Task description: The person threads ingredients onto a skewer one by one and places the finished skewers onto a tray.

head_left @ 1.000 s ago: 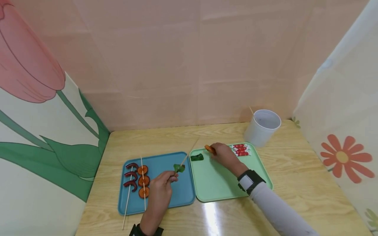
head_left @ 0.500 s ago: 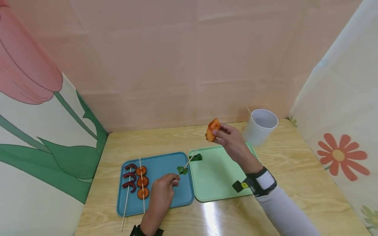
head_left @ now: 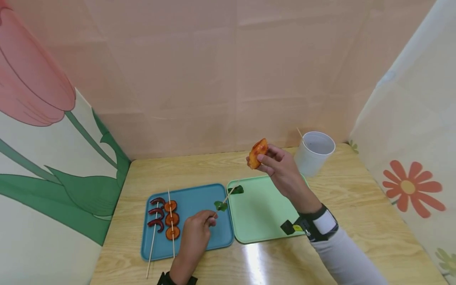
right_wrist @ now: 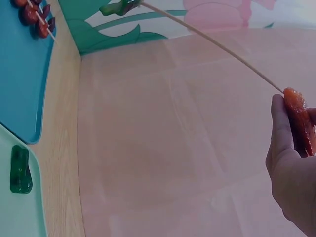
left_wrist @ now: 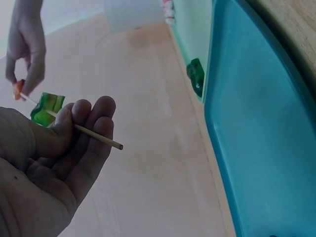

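Observation:
My left hand (head_left: 194, 235) pinches a wooden skewer (right_wrist: 217, 45) near its blunt end, over the blue tray (head_left: 217, 235). A green pepper piece (head_left: 221, 206) is threaded on it, just beyond the fingers. Higher up and to the right, my right hand (head_left: 286, 176) holds an orange-brown glazed food piece (head_left: 258, 153), shaped like a chicken wing, between thumb and fingers. In the right wrist view the skewer's far tip meets the edge of this piece. Another green pepper piece (head_left: 236, 190) lies at the left corner of the light green tray (head_left: 263, 221).
On the blue tray's left lie two loaded skewers, one with dark red curved pieces (head_left: 155, 225), one with orange round slices (head_left: 172, 232). A white cup (head_left: 309, 162) with a stick stands behind the green tray. Red-and-white pieces (left_wrist: 169, 12) show in the left wrist view.
My right hand has lifted the orange-brown food piece off the green tray, up and away, and turned it toward the skewer. The left hand has stayed nearly in place with the skewer.

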Available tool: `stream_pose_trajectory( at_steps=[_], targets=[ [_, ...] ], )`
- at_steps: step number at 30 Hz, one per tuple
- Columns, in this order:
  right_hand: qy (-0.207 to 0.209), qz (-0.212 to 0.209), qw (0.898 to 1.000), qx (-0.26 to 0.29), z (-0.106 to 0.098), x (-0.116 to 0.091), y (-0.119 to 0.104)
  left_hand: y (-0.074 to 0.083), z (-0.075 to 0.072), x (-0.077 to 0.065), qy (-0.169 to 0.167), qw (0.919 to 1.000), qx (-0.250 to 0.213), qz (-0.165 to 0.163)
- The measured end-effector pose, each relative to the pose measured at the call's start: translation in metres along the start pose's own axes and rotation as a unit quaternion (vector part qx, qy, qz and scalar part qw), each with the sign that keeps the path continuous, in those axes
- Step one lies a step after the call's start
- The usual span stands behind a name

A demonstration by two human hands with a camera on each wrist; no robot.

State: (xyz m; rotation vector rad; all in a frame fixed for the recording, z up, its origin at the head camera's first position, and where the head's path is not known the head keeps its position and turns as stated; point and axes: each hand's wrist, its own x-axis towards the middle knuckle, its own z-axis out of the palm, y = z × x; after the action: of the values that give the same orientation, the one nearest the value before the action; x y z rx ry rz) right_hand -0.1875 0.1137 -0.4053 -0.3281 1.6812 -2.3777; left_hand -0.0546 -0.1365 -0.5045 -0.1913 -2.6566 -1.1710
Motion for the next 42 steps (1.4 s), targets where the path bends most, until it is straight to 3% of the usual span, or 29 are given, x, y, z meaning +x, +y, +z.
stream_pose_trajectory(
  at_steps=[6,18,27,32,42],
  targets=[
    [0.016,-0.004,1.000,-0.010,0.001,0.000,-0.001,0.000,0.001,0.000,0.004,1.0000,0.003,0.002],
    [-0.005,-0.018,0.998,-0.055,0.006,-0.006,0.009,0.001,0.002,0.001,0.001,0.9997,-0.022,0.002],
    [-0.054,-0.021,0.982,-0.181,0.025,-0.014,0.025,0.012,0.001,0.009,0.009,0.9971,-0.072,0.023],
    [-0.055,-0.017,0.979,-0.195,0.032,-0.017,0.029,0.017,-0.001,0.012,0.011,0.9963,-0.085,0.013],
    [-0.104,0.021,0.972,-0.209,0.036,-0.019,0.041,0.021,-0.003,0.015,0.027,0.9943,-0.103,0.004]
  ],
)
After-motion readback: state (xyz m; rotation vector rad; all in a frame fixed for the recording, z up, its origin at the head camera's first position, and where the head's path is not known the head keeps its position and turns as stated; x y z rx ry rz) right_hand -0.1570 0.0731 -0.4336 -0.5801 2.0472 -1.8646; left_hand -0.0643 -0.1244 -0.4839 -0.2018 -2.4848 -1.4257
